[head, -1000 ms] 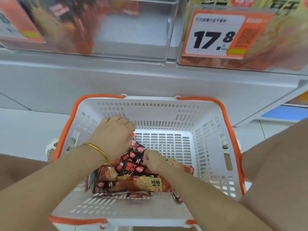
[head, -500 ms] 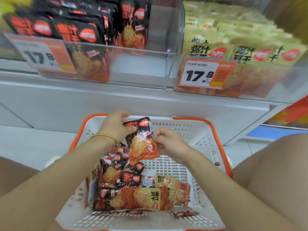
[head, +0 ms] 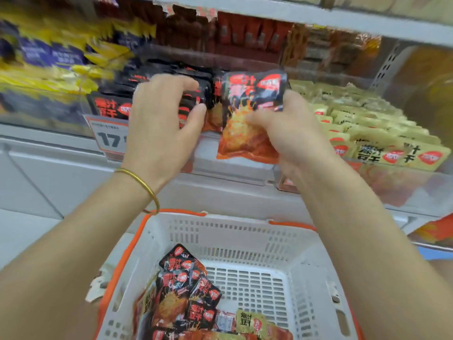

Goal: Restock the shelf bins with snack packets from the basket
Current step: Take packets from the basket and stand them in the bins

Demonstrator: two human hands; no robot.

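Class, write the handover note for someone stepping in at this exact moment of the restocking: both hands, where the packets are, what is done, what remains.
Right hand: pinches a black-and-orange packet, upright at the front of the black-packet bin.
Left hand: fingers curled against the packets already in that bin; whether it grips them is unclear.
Basket: below the shelf, black packets and a yellow packet lie in its near left part.
Done: one packet lifted to the shelf.
Left: seat it, then shelve the rest; the yellow-packet bin is to the right.
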